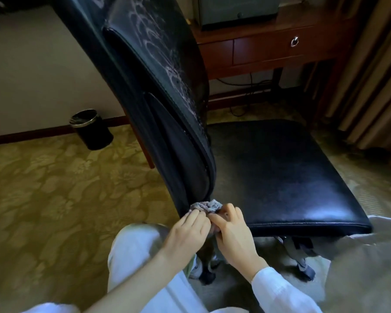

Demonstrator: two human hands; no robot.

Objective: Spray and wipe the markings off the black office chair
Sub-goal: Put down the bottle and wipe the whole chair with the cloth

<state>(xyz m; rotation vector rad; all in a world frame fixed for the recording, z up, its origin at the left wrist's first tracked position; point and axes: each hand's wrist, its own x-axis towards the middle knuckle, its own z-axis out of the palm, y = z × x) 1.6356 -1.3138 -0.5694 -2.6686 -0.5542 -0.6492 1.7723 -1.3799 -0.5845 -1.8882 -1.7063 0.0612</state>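
I pinch the crumpled cloth (204,204) between left hand (186,227) and right hand (231,231) at lower centre, bunching it to wipe; the marked chair backrest (158,59) rises toward upper centre.

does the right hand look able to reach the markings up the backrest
Probably yes: the right hand, pinching the cloth, is on the marked side, with nothing between it and the markings above.

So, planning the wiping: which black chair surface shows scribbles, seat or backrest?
The upright black leather backrest: pale pinkish scribbles run down its face, while the flat glossy seat looks plain.
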